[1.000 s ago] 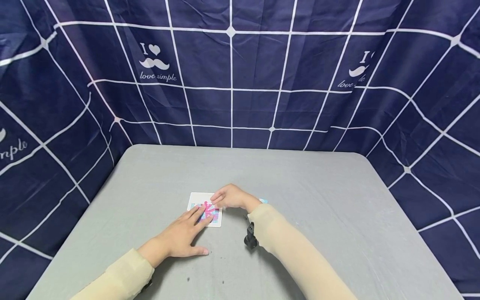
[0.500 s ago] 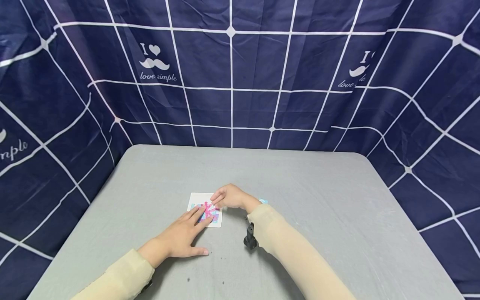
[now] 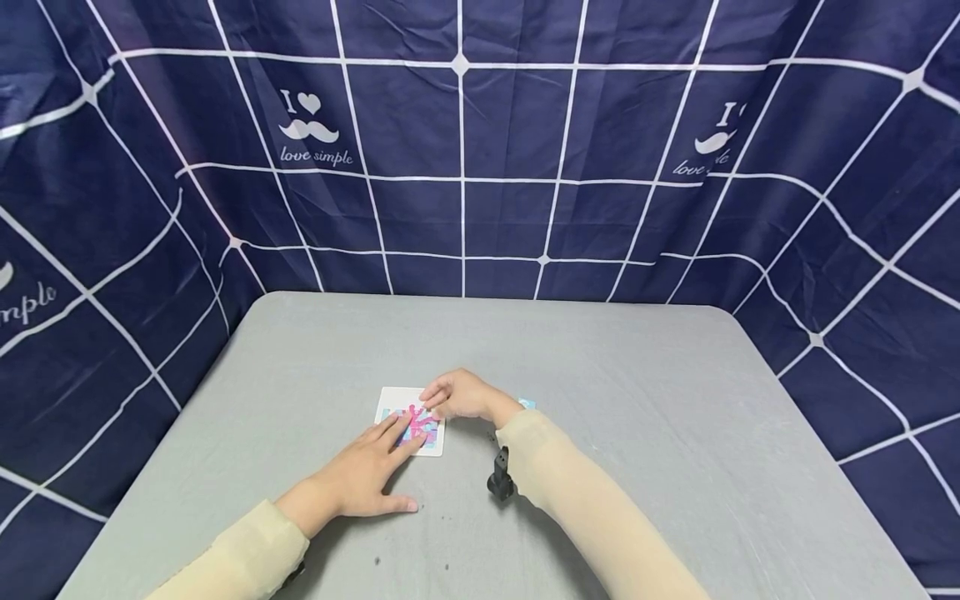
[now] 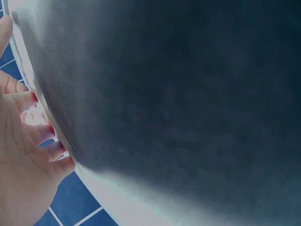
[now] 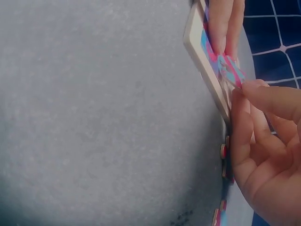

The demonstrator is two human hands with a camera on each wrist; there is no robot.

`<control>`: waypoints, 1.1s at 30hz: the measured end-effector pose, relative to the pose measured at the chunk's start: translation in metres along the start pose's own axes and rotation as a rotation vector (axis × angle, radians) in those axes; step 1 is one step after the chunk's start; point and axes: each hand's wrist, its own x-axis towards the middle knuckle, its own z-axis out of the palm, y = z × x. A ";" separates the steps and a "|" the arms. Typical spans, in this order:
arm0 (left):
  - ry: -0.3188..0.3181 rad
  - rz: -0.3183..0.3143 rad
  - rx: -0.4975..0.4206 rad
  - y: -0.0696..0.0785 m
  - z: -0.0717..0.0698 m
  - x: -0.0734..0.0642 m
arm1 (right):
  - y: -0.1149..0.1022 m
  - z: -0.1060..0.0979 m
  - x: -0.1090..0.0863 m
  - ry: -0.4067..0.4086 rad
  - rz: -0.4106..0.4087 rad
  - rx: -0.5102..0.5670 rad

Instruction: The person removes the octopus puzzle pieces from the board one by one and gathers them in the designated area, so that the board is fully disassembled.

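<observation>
A small jigsaw puzzle with a pale wooden frame (image 5: 209,70) and a pink, blue and purple picture lies on the table; in the head view its white border (image 3: 397,398) shows. My left hand (image 3: 363,471) lies across its left part, fingers spread and the tips on the picture, thumb on the table. From the right, my right hand (image 3: 465,394) pinches a blue and pink puzzle piece (image 5: 231,71) between thumb and fingers. That piece is tilted up over the puzzle, close to the left fingertips (image 5: 220,40).
Loose puzzle pieces (image 5: 224,153) lie on the grey table (image 3: 600,358) beside the puzzle, mostly hidden behind the right wrist. One light blue piece (image 3: 527,404) shows past it. A dark blue curtain (image 3: 495,208) with white lines surrounds the table's back and sides.
The pink and blue pattern at the right fingertips has shifted slightly, as the pinched piece tilts. Both hands stay almost where they were.
</observation>
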 end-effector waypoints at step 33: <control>0.007 -0.004 -0.007 0.001 0.001 -0.001 | 0.012 -0.022 -0.016 0.007 0.032 0.029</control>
